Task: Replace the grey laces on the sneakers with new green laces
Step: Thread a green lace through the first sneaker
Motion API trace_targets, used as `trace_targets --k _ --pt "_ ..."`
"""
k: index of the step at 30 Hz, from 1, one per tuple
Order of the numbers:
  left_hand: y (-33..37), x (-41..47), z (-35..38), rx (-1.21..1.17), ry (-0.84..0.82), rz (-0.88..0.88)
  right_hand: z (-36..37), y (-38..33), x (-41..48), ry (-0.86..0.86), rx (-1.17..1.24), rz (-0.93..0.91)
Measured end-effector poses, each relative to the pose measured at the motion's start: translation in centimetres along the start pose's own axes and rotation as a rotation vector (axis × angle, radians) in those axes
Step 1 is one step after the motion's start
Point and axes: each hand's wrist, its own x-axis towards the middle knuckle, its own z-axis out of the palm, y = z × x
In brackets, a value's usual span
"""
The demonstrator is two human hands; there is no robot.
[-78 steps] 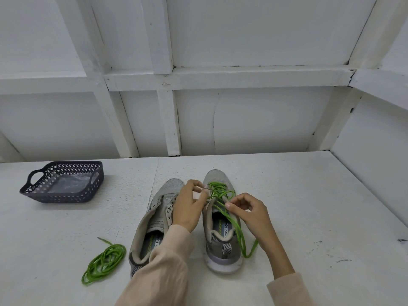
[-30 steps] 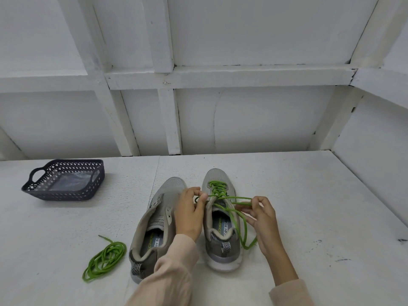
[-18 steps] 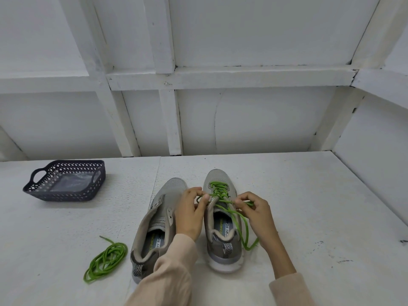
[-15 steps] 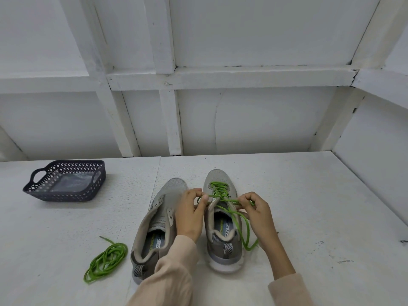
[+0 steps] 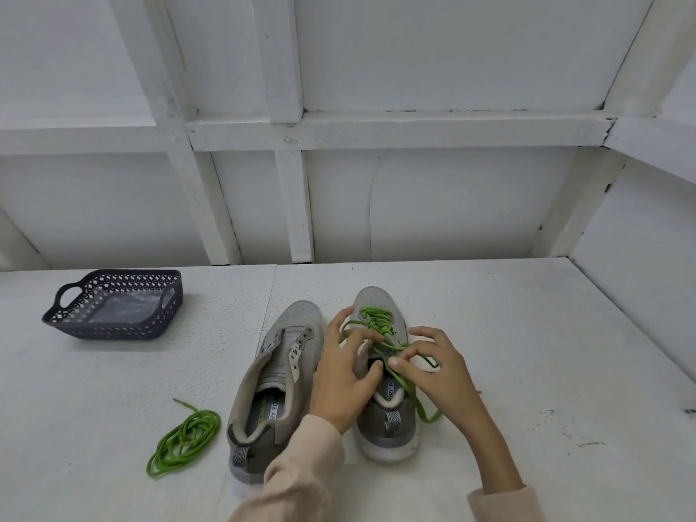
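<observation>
Right now two grey sneakers stand side by side on the white worktop (image 5: 527, 352), toes pointing to twelve o'clock. The unlaced sneaker (image 5: 277, 386) at nine o'clock of the pair has bare eyelets. The laced sneaker (image 5: 388, 427) at three o'clock carries one green lace (image 5: 376, 322), crossed through the front eyelets, with loose lengths trailing back over its mouth and down its side toward five o'clock.

Both of the person's hands are at that shoe. The right hand (image 5: 433, 371) pinches a strand of the green lace between thumb and forefinger above the tongue, its other fingers (image 5: 420, 331) spread and lifted. The left hand (image 5: 341, 382) lies on the shoe's nine o'clock edge, thumb at the mouth and fingers loosely bent across the lacing; whether it has hold of the lace I cannot tell. Two beige sleeves cover the forearms.

A second green lace (image 5: 184, 438) lies coiled on the worktop at eight o'clock of the sneakers, just beside the unlaced one's heel. One dark perforated basket (image 5: 113, 325) sits well apart at ten o'clock, with something clear and shiny inside.
</observation>
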Motion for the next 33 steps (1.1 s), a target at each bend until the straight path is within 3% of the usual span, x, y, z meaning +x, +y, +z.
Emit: trace_targets --k 6,12,15,21,28,33 --pt "0.2 -0.7 0.8 -0.160 0.062 -0.153 0.5 -2.5 -1.0 0.126 -0.325 0.073" --pt "0.2 -1.4 1.3 -0.256 0.045 -0.249 0.3 -4.9 -1.7 0.001 -0.653 0.141" --pt "0.1 -1.0 1.4 -0.242 0.044 -0.283 0.7 -5.0 -1.3 -0.065 -0.670 0.131" --pt "1.0 0.7 1.9 -0.422 -0.076 -0.349 0.9 -4.9 -1.3 -0.044 -0.399 -0.002" --pt "1.4 1.3 1.7 -0.307 -0.070 -0.435 0.8 -5.9 -2.3 -0.124 -0.083 -0.007" --pt "1.6 1.5 1.3 -0.229 -0.108 -0.433 -0.4 -7.6 -2.9 -0.200 0.311 0.007"
